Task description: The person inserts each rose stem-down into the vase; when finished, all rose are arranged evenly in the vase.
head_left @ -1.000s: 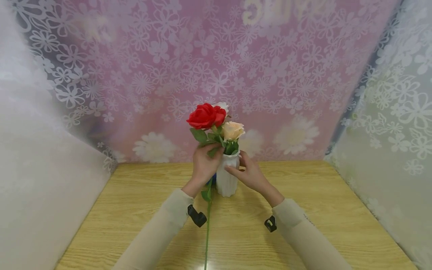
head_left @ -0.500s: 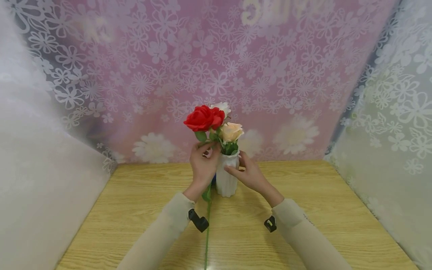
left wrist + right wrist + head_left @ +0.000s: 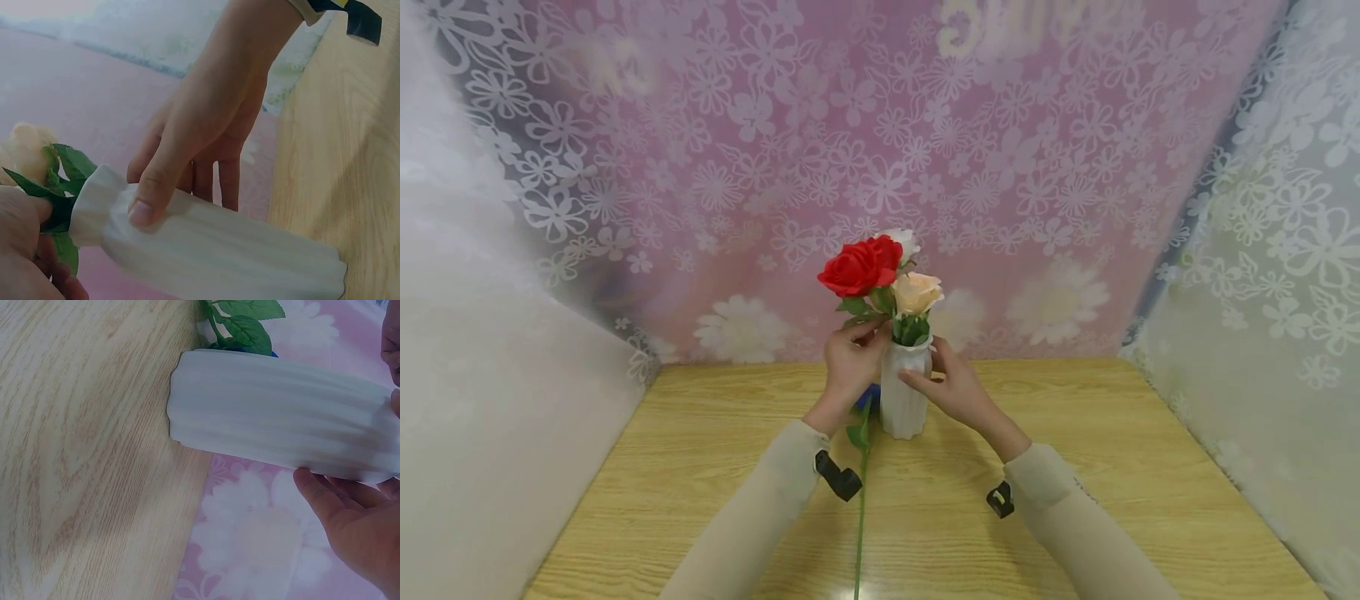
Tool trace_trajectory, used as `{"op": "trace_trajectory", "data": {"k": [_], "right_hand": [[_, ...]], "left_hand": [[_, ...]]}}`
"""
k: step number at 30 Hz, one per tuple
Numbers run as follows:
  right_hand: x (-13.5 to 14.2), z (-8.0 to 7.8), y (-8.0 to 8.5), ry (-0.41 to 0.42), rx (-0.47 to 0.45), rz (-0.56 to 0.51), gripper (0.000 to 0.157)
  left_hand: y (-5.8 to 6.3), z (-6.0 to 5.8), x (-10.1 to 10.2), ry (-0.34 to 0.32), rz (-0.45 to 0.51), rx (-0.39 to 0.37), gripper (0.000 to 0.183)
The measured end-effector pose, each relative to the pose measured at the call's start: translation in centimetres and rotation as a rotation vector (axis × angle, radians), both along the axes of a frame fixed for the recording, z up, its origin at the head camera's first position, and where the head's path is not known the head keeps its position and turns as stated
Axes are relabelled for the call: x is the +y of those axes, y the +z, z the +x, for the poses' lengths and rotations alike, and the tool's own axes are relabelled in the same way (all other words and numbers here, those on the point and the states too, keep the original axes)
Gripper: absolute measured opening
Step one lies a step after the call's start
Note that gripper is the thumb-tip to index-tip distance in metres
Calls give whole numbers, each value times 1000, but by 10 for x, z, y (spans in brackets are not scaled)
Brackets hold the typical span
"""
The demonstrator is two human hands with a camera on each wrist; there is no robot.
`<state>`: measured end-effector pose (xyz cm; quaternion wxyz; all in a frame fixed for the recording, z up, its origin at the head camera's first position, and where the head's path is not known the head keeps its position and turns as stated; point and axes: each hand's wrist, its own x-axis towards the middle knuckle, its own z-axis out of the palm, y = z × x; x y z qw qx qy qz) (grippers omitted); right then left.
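Note:
A white ribbed vase [image 3: 904,396] stands upright on the table. My right hand [image 3: 957,385] grips it near the top, thumb on the near side; the left wrist view shows this thumb and vase [image 3: 206,244] from close by. With my left hand [image 3: 852,362] I pinch the red rose [image 3: 859,268] low among its leaves, right beside the vase's mouth. The fingertips and the rose's stem are mostly hidden in the head view. A peach rose [image 3: 917,293] stands in the vase, and a white flower [image 3: 904,242] shows behind the red one.
A blue flower [image 3: 868,398] lies left of the vase, its long green stem [image 3: 861,508] running toward the table's front edge. The wooden table [image 3: 1075,467] meets a pink floral backdrop [image 3: 760,208], with pale curtains on both sides.
The red rose head shifts slightly left, then back right and a little lower, along with my left hand. More of the blue flower shows now. My right hand stays on the vase.

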<state>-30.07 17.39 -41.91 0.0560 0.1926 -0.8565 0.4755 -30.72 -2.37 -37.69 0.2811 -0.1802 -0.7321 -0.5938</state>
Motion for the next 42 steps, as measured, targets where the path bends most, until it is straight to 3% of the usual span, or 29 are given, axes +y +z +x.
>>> {"op": "trace_trajectory", "data": {"k": [4, 8, 11, 18, 27, 31, 42], "right_hand": [[0, -1, -1, -9, -13, 4, 81], [0, 0, -3, -15, -12, 9, 82], [0, 1, -3, -15, -11, 3, 82], [-1, 1, -2, -18, -2, 9, 82], [-3, -1, -2, -61, 1, 5, 79], [-4, -1, -2, -82, -7, 12, 82], [-7, 0, -1, -83, 1, 21, 89]], "left_hand": [[-1, -4, -4, -39, -23, -35, 18], [-2, -5, -6, -84, 10, -100, 19], [-3, -4, -7, -102, 20, -106, 19], [-6, 7, -13, -136, -10, -140, 22], [-24, 20, -31, -161, -44, -208, 20], [-33, 26, -43, -162, -66, -277, 20], [-59, 42, -68, -204, -108, -583, 21]]}}
